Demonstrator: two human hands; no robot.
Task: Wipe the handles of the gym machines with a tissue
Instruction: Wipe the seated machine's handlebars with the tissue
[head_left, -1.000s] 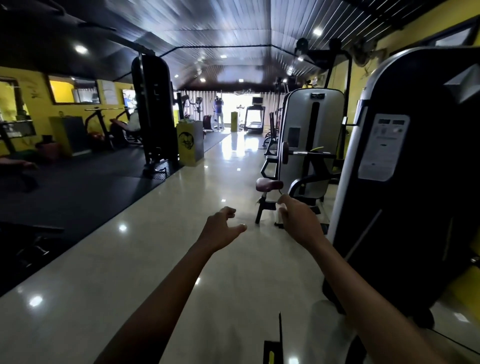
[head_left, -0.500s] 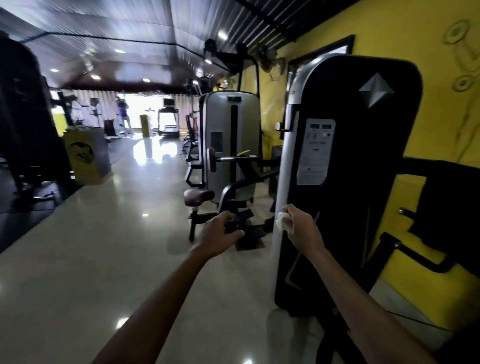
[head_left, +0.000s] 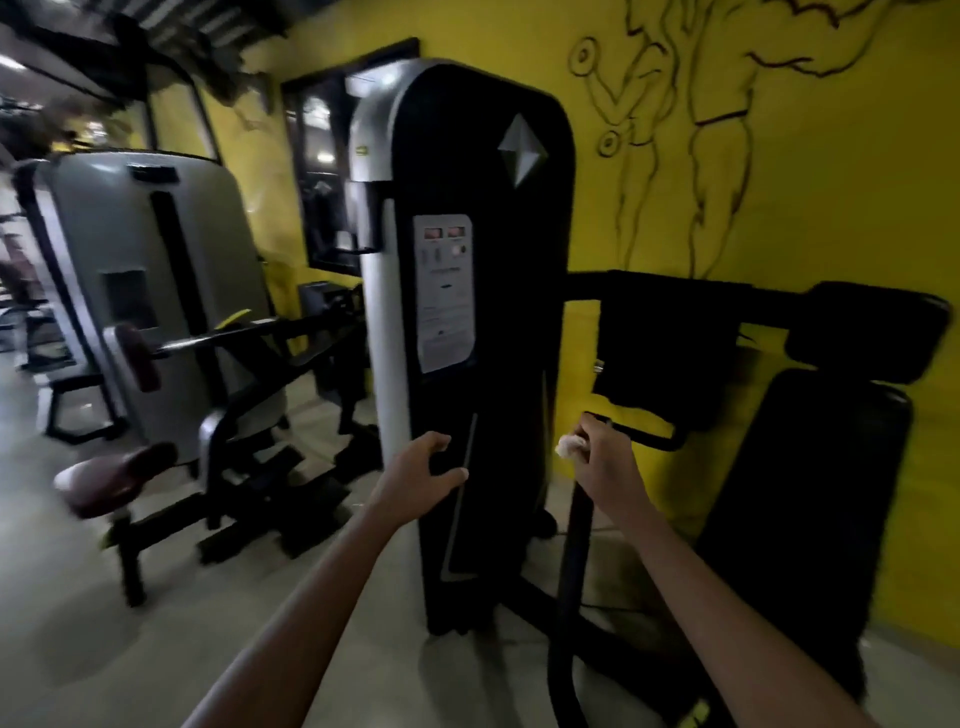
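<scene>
A tall black gym machine (head_left: 483, 322) with a silver edge stands straight ahead against the yellow wall. Its black handle bar (head_left: 647, 437) juts out to the right at hand height. My right hand (head_left: 602, 457) grips a crumpled white tissue (head_left: 570, 446) and sits at the near end of that handle bar. My left hand (head_left: 423, 473) hovers in front of the machine's lower black panel with loosely curled fingers and nothing in it.
A grey machine (head_left: 150, 291) with a maroon seat (head_left: 111, 478) and a maroon roller pad stands to the left. Black pads (head_left: 810, 457) of the near machine fill the right. A black upright post (head_left: 571, 597) rises below my right hand. Pale tiled floor (head_left: 171, 649) lies underfoot.
The view has swung right from the gym aisle to the black machine. My right hand with the tissue has reached the handle bar; my left hand has come up before the panel.
</scene>
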